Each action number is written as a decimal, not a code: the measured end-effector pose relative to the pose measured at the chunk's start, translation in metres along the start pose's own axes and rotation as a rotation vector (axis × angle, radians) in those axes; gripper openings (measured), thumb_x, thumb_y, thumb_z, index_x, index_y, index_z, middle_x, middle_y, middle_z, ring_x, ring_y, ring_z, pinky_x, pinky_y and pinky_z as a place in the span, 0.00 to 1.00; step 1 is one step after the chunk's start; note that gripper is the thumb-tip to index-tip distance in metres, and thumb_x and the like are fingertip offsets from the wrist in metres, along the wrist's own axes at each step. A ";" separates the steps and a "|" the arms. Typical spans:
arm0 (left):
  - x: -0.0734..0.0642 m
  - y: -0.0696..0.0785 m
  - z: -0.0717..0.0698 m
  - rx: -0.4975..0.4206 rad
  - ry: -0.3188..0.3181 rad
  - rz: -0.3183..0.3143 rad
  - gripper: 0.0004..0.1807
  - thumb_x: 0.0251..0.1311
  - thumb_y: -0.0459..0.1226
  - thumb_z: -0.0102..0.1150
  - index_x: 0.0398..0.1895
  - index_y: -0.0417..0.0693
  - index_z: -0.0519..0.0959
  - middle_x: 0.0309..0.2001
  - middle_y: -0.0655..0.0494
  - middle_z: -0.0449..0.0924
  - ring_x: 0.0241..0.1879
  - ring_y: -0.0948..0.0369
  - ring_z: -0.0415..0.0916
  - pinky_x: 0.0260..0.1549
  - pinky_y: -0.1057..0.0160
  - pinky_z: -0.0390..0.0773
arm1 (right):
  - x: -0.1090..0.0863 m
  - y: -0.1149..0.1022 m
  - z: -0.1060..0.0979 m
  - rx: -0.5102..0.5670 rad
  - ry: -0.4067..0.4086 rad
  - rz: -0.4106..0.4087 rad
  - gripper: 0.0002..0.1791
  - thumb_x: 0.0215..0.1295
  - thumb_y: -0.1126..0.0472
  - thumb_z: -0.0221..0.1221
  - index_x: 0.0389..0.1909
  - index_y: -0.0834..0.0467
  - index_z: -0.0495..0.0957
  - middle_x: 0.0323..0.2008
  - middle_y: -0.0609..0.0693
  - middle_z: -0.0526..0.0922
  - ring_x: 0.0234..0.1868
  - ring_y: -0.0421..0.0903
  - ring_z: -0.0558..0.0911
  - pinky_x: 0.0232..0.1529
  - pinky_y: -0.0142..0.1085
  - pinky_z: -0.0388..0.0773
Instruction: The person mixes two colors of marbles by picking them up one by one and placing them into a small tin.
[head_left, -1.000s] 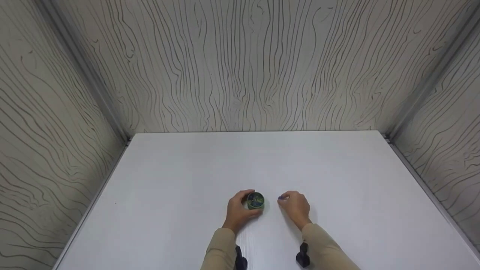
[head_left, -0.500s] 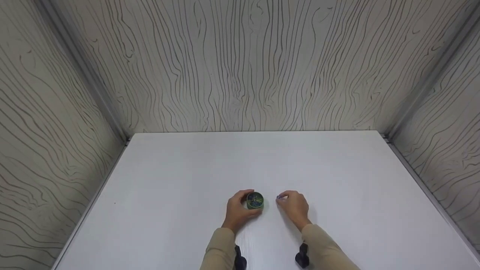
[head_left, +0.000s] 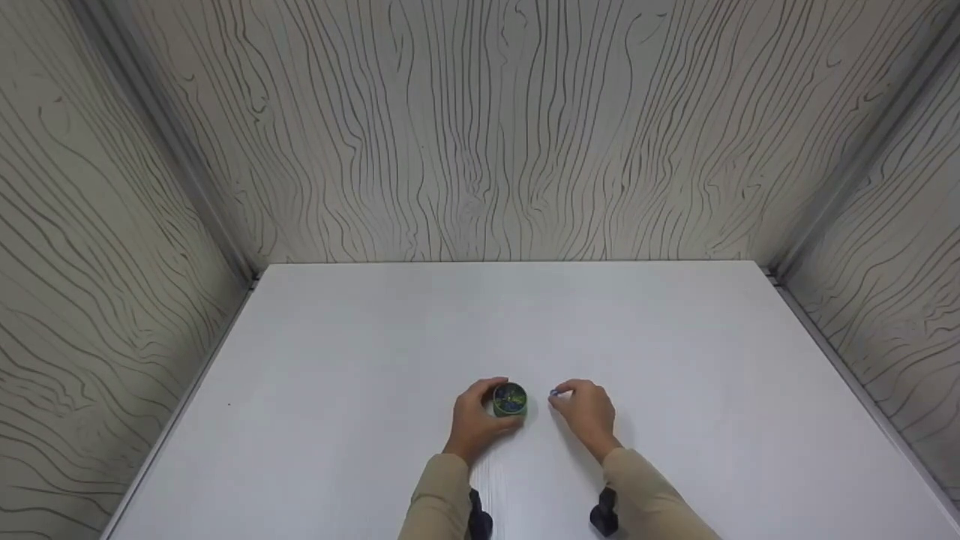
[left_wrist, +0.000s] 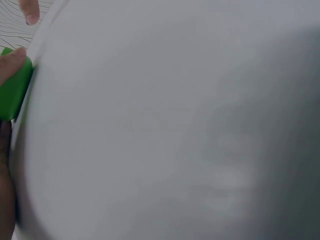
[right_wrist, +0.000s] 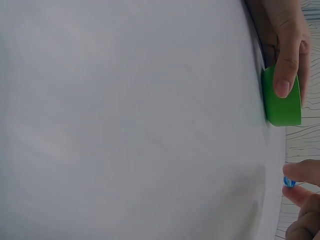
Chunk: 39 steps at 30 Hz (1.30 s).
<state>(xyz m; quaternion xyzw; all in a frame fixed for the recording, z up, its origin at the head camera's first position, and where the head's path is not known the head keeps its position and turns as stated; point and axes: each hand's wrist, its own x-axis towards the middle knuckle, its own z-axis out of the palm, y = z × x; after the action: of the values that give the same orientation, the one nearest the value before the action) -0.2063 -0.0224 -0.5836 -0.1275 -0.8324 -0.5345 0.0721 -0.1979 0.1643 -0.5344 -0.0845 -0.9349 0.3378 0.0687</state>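
Observation:
A small green cup [right_wrist: 280, 112] stands upright on the white table, slightly right of the middle in the head view. Inside it lie several blue and yellow-green pieces [head_left: 511, 399], too small there to make out singly. My left hand [head_left: 474, 424] grips the cup from its left side, with the thumb along the near wall and the fingers round the far side. To the right of the cup, my right hand [head_left: 589, 412] pinches a blue glassy marble [right_wrist: 289, 182] between thumb and index finger. A short gap separates those fingertips from the cup.
The white table [head_left: 360, 337] reaches back to a wood-grain patterned wall [head_left: 480, 150]. Similar side panels [head_left: 105, 300] rise at left and right. A tiny dark speck [head_left: 229, 405] is on the table's left part.
My right hand has shifted slightly left with the marble, closer to the cup, and the marble has turned a little in the fingers. My left hand keeps its grip on the cup.

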 end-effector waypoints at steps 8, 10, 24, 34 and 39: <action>0.000 0.000 0.001 -0.007 0.002 0.000 0.33 0.38 0.42 0.77 0.54 0.48 0.78 0.52 0.53 0.83 0.55 0.55 0.80 0.61 0.59 0.78 | -0.001 -0.001 0.000 -0.004 0.005 -0.009 0.07 0.52 0.61 0.67 0.30 0.60 0.86 0.31 0.55 0.88 0.24 0.41 0.74 0.24 0.30 0.68; 0.000 0.000 0.001 -0.005 0.005 0.006 0.33 0.39 0.42 0.77 0.54 0.48 0.78 0.52 0.53 0.83 0.55 0.55 0.80 0.61 0.59 0.78 | -0.001 -0.001 -0.001 -0.007 0.001 -0.007 0.07 0.52 0.61 0.67 0.30 0.60 0.86 0.30 0.55 0.88 0.24 0.41 0.73 0.23 0.29 0.67; 0.000 -0.001 0.001 -0.008 0.003 0.024 0.33 0.39 0.42 0.77 0.54 0.47 0.78 0.52 0.52 0.83 0.55 0.55 0.80 0.62 0.60 0.78 | -0.003 -0.008 -0.001 -0.015 -0.024 0.007 0.07 0.54 0.61 0.67 0.32 0.60 0.86 0.33 0.56 0.88 0.26 0.42 0.75 0.26 0.32 0.72; 0.000 0.000 0.000 -0.034 -0.004 -0.011 0.34 0.38 0.41 0.78 0.54 0.47 0.78 0.52 0.53 0.83 0.55 0.55 0.79 0.62 0.61 0.77 | -0.005 -0.010 0.001 0.002 -0.013 -0.023 0.07 0.52 0.60 0.67 0.31 0.60 0.86 0.27 0.52 0.86 0.23 0.40 0.71 0.23 0.28 0.64; -0.001 0.001 0.000 -0.035 0.001 -0.008 0.33 0.38 0.42 0.78 0.53 0.47 0.78 0.52 0.53 0.83 0.55 0.55 0.80 0.61 0.60 0.78 | -0.004 -0.011 0.001 0.007 -0.033 -0.001 0.08 0.53 0.60 0.67 0.32 0.59 0.86 0.27 0.52 0.86 0.25 0.41 0.72 0.24 0.29 0.65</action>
<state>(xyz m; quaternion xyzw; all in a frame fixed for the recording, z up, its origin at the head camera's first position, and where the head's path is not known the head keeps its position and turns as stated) -0.2055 -0.0226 -0.5831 -0.1251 -0.8234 -0.5493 0.0680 -0.1951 0.1544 -0.5280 -0.0780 -0.9347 0.3426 0.0536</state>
